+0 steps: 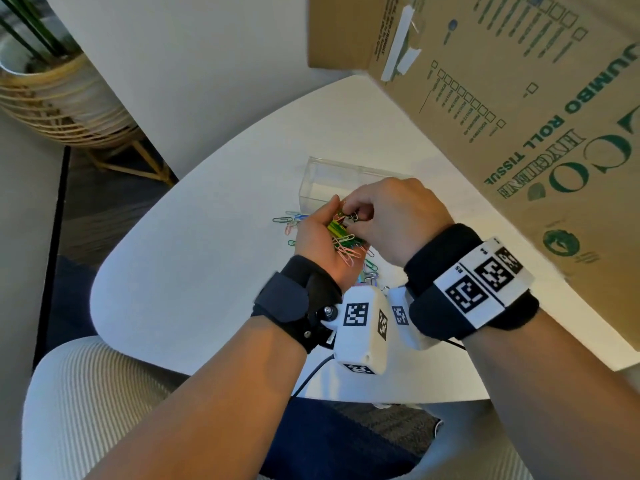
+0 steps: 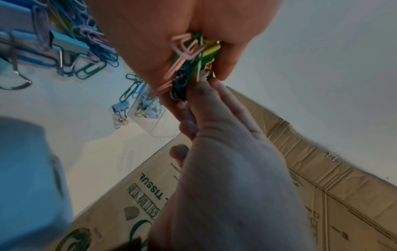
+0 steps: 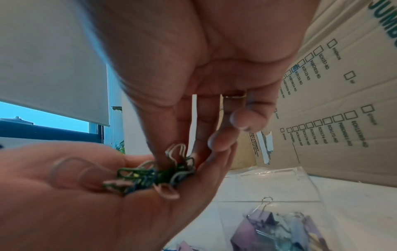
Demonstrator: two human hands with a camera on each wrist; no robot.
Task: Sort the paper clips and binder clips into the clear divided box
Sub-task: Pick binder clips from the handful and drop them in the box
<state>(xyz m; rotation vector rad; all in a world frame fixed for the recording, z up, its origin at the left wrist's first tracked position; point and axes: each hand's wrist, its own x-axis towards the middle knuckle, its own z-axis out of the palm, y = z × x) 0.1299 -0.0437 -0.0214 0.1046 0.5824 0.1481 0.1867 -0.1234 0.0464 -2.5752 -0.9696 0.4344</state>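
Paper clips (image 1: 344,237) fill our cupped left hand (image 1: 320,237) at frame centre — our right hand (image 1: 394,216) pinches one out, likely for the clear divided box (image 1: 332,180).

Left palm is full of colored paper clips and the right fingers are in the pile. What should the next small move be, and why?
Probably lift the right hand clear with whatever clip its fingertips are pinching and carry it to the clear divided box just beyond. The left hand cups a tangled bunch of paper clips, so a slow pull should help avoid dragging others out. Binder clips already lie in one compartment.
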